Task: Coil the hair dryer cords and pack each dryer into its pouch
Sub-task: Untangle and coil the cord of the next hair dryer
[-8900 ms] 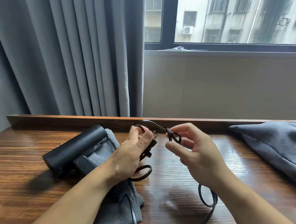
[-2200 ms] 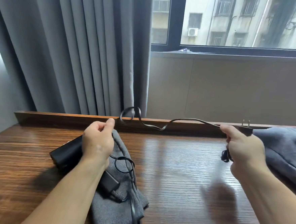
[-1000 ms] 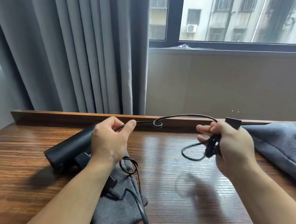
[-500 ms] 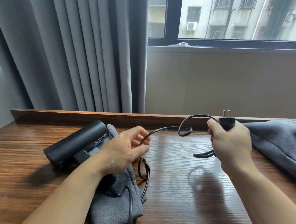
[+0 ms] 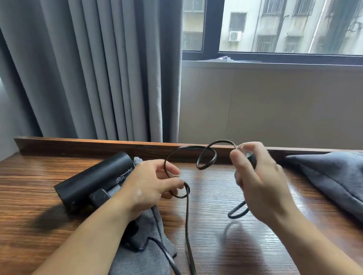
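In the head view, your left hand (image 5: 151, 184) pinches a small loop of the black cord (image 5: 187, 223). Your right hand (image 5: 261, 186), slightly blurred, grips the cord's far end above the dark wooden desk (image 5: 253, 271). The black hair dryer (image 5: 96, 178) lies on a grey pouch (image 5: 142, 261) beside your left wrist. Another grey pouch (image 5: 345, 181) sits at far right. A grey curtain (image 5: 95, 67) and a window (image 5: 291, 27) stand behind.

Single head-worn view, facing forward and down, close over table (image 5: 212, 236)
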{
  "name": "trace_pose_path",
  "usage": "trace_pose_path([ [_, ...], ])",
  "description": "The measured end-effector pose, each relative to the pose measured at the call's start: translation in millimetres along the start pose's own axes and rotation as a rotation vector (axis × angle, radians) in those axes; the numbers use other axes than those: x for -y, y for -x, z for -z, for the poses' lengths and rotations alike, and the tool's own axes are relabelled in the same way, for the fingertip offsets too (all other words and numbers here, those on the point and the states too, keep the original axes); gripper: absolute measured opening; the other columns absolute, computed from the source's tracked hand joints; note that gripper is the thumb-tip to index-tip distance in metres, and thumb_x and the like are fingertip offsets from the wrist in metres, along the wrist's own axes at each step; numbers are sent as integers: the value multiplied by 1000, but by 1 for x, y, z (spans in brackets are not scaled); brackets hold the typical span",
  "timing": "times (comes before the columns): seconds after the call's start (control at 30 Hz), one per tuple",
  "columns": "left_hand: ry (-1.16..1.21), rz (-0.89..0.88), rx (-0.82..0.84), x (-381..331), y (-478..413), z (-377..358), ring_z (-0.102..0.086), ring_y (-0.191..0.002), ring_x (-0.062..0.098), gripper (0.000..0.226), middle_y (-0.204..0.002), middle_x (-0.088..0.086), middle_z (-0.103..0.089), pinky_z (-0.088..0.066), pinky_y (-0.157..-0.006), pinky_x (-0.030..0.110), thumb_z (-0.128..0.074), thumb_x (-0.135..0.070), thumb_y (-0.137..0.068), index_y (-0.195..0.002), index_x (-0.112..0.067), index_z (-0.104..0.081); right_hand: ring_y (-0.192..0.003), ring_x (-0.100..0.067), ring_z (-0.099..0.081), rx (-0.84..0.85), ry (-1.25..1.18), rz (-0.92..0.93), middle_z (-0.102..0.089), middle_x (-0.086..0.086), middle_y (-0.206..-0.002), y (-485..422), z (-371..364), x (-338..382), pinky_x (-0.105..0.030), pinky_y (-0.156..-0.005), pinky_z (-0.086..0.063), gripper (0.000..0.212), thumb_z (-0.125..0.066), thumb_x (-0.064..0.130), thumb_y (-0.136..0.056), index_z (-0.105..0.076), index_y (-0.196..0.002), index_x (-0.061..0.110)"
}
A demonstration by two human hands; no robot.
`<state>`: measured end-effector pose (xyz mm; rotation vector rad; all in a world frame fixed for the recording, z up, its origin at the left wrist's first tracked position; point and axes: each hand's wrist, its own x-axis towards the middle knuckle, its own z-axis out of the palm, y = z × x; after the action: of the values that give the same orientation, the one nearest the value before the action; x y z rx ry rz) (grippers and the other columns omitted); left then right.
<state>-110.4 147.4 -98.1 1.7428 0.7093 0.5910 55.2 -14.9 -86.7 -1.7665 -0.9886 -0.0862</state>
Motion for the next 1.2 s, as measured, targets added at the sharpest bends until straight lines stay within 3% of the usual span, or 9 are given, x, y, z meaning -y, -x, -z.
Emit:
trace_pose_path([
  [0.13, 235, 25, -89, -1, -2, -3, -69, -66, 17, 14, -77, 10, -74, -53, -62, 27, -72, -4, -90, -97, -7, -61, -76, -18, -62, 165, 104, -27, -66, 4, -68, 4, -4, 2, -37, -70, -45, 26, -51, 57, -94, -45, -104, 33],
  [0.3, 406, 69, -126, -5, -2, -8, -61, -60, 17, 13, -64, 4, -65, -50, -57, 25, -68, -6, -93, -88, -13, -58, -68, -9, -58, 117, 91, -41, -65, 4, -69, 3, 1, 6, -27, -64, -42, 28, -54, 46, -98, -40, -94, 23],
  [0.37, 436, 68, -156, -6, -1, -10, -60, -57, 16, 13, -60, 3, -63, -48, -56, 25, -67, -5, -93, -88, -14, -57, -64, -14, -54, 122, 101, 1, -59, 3, -66, 6, 1, 9, -32, -61, -42, 23, -55, 37, -99, -39, -88, 23],
  [0.47, 524, 39, -142, -9, 1, -9, -61, -60, 16, 3, -76, 9, -72, -47, -62, 27, -60, -10, -98, -97, -12, -60, -78, -18, -53, 79, 134, 112, -57, 6, -80, 8, -1, 11, -40, -69, -44, 14, -55, 26, -93, -43, -87, 25],
  [0.63, 657, 2, -38, -16, 4, -7, -56, -63, 17, 36, -85, 17, -73, -39, -63, 29, -38, 9, -95, -107, -10, -66, -84, -9, -59, 113, 150, 361, -61, 15, -91, 11, -5, 10, -27, -74, -47, 13, -70, 27, -92, -59, -97, 31],
  [0.73, 670, -26, 103, -16, 7, -8, -58, -63, 16, 34, -84, 13, -68, -45, -64, 28, -51, 9, -90, -109, -12, -70, -86, -8, -65, 153, 112, 416, -68, 18, -93, 12, -10, 7, -27, -72, -52, 16, -73, 33, -88, -67, -104, 34],
  [0.87, 760, -41, 251, -12, 6, -8, -61, -65, 20, 26, -85, 12, -65, -55, -63, 29, -61, 0, -88, -107, -10, -75, -85, -2, -68, 186, 67, 369, -71, 22, -88, 16, -15, 7, -19, -71, -52, 25, -78, 30, -87, -64, -107, 38],
  [0.97, 826, -51, 317, -11, 5, -7, -58, -68, 22, 39, -90, 13, -64, -52, -66, 31, -64, 4, -75, -112, -5, -73, -81, -5, -69, 163, 71, 347, -70, 21, -83, 15, -15, 6, -22, -69, -52, 19, -79, 28, -87, -68, -101, 36],
  [1.2, 726, -82, 165, -6, 2, -13, -64, -84, 24, 48, -99, 16, -73, -59, -75, 31, -72, 14, -72, -117, -1, -67, -73, -11, -70, 122, -4, 211, -72, 15, -81, 12, -12, 5, -34, -70, -56, 18, -77, 29, -88, -63, -98, 33],
])
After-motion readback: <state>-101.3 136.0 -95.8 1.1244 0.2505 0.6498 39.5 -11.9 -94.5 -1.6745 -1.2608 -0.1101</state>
